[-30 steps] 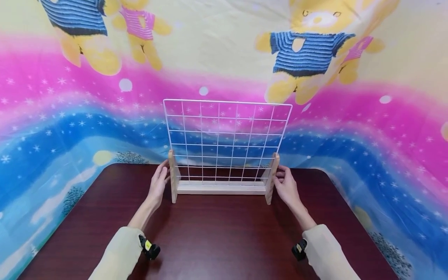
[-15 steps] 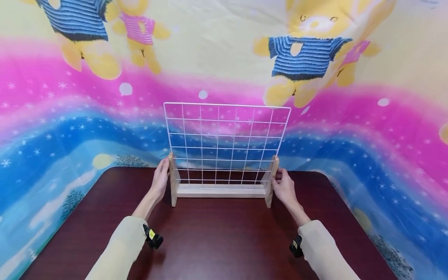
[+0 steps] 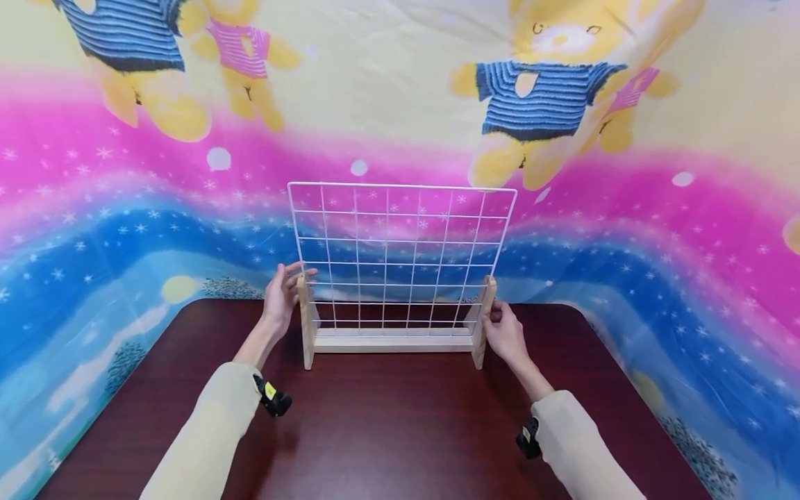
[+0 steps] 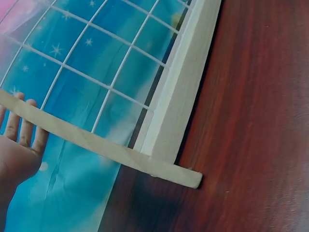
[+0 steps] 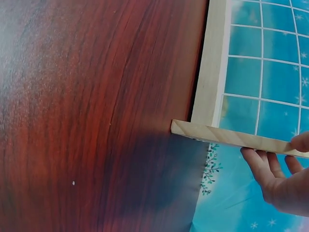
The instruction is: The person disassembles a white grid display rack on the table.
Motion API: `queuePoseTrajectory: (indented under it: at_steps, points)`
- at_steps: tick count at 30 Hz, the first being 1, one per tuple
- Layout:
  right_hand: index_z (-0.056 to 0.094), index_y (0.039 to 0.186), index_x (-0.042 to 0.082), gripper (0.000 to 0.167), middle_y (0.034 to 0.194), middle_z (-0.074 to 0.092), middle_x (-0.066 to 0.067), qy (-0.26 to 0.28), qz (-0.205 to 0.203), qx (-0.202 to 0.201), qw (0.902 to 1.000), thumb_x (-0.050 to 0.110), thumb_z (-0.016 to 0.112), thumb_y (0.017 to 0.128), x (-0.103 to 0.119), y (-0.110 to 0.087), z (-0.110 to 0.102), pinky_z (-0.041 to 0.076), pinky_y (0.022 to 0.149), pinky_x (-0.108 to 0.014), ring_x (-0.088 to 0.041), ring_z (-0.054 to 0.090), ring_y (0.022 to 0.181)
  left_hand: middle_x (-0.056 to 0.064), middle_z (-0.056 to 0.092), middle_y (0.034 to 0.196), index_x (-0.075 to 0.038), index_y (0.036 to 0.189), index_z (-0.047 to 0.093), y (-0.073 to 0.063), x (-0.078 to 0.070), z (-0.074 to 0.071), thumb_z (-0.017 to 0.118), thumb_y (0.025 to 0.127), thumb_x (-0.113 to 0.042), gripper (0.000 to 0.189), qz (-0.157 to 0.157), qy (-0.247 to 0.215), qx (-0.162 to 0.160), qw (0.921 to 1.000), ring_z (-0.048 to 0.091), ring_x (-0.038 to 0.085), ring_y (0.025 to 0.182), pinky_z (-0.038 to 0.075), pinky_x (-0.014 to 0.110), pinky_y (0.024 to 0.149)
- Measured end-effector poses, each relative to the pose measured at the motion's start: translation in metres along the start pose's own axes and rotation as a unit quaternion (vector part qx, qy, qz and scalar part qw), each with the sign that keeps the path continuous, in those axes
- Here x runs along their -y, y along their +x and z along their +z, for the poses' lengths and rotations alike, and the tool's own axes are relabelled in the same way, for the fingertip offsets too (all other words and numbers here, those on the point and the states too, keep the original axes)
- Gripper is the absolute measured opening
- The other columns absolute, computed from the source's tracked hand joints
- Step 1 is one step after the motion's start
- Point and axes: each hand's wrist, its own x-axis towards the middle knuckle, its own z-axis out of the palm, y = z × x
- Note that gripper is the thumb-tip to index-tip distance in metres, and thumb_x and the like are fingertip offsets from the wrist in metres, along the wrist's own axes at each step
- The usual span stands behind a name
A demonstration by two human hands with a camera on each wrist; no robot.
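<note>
A desktop rack stands upright near the table's far edge, with a white wire grid [image 3: 400,186] set in a pale wooden base bar [image 3: 392,344]. My left hand [image 3: 279,298] is at the top of the left wooden side panel [image 3: 306,326]. In the left wrist view its fingers [image 4: 25,133] are extended and pass behind the panel, partly hidden by it. At the other end my right hand [image 3: 505,337] pinches the right wooden side panel [image 3: 482,326]. The right wrist view has the thumb [image 5: 300,141] over the panel's edge and the fingers against its outer face.
The dark reddish-brown table [image 3: 387,423] extends in front of the rack and to both sides. Close behind it hangs a printed cloth [image 3: 400,90] with bears and snowflakes. Black wrist cameras sit at both cuffs.
My left hand has moved up the left panel to its top, and its fingers have spread out behind the grid. The right hand has come to pinch the right panel.
</note>
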Motion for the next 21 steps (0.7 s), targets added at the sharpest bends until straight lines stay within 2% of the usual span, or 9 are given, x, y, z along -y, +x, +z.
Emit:
queuePoseTrajectory:
  at_steps: [6,9,12,14,20,21]
  points:
    - [0.048,0.126,-0.008,0.033,0.108,0.061,-0.028,0.007,-0.007,-0.009,0.9999,0.003,0.055,0.096,-0.002,0.000,0.002,0.055,0.078,-0.050,-0.040,0.064,0.097,0.020,0.068,0.108,0.001,0.128,0.056,0.005,0.007,0.008,0.026,0.105,-0.047,0.061,0.043,0.002,0.000,0.9991,0.066,0.033,0.099,0.054,0.035,0.081]
    - [0.049,0.125,-0.008,0.031,0.108,0.061,-0.028,0.013,-0.019,-0.023,0.9995,0.002,0.054,0.096,-0.002,-0.001,0.006,0.055,0.076,-0.051,-0.040,0.065,0.095,0.026,0.067,0.105,0.005,0.123,0.058,0.005,0.013,0.012,0.023,0.105,-0.048,0.067,0.061,-0.013,-0.009,0.9980,0.069,0.031,0.089,0.054,0.034,0.077]
    - [0.049,0.124,-0.008,0.030,0.108,0.061,-0.028,0.017,-0.031,-0.034,0.9988,0.001,0.054,0.096,-0.002,-0.002,0.008,0.055,0.075,-0.051,-0.040,0.065,0.094,0.026,0.069,0.098,0.007,0.118,0.061,0.005,0.018,0.016,0.025,0.105,-0.047,0.066,0.076,-0.022,-0.024,0.9966,0.070,0.028,0.079,0.053,0.033,0.074]
    - [0.050,0.123,-0.008,0.029,0.109,0.061,-0.028,0.017,-0.036,-0.040,0.9984,0.001,0.055,0.095,-0.002,-0.003,0.009,0.055,0.076,-0.050,-0.040,0.065,0.094,0.025,0.069,0.094,0.007,0.114,0.064,0.006,0.020,0.017,0.029,0.106,-0.044,0.062,0.085,-0.019,-0.036,0.9955,0.070,0.028,0.075,0.052,0.033,0.072]
    - [0.052,0.117,-0.011,0.025,0.111,0.060,-0.029,0.008,-0.034,-0.047,0.9983,0.001,0.055,0.095,-0.003,-0.005,0.010,0.056,0.073,-0.049,-0.041,0.066,0.094,0.028,0.068,0.091,0.021,0.117,0.054,0.005,0.024,0.022,0.045,0.103,-0.033,0.056,0.094,-0.032,-0.060,0.9932,0.068,0.026,0.069,0.053,0.033,0.071]
    - [0.053,0.117,-0.011,0.025,0.111,0.060,-0.029,0.008,-0.032,-0.048,0.9983,0.002,0.056,0.095,-0.004,-0.004,0.009,0.056,0.072,-0.049,-0.041,0.066,0.094,0.025,0.069,0.090,0.022,0.118,0.052,0.005,0.025,0.023,0.047,0.103,-0.033,0.058,0.093,-0.033,-0.066,0.9929,0.067,0.024,0.069,0.053,0.033,0.071]
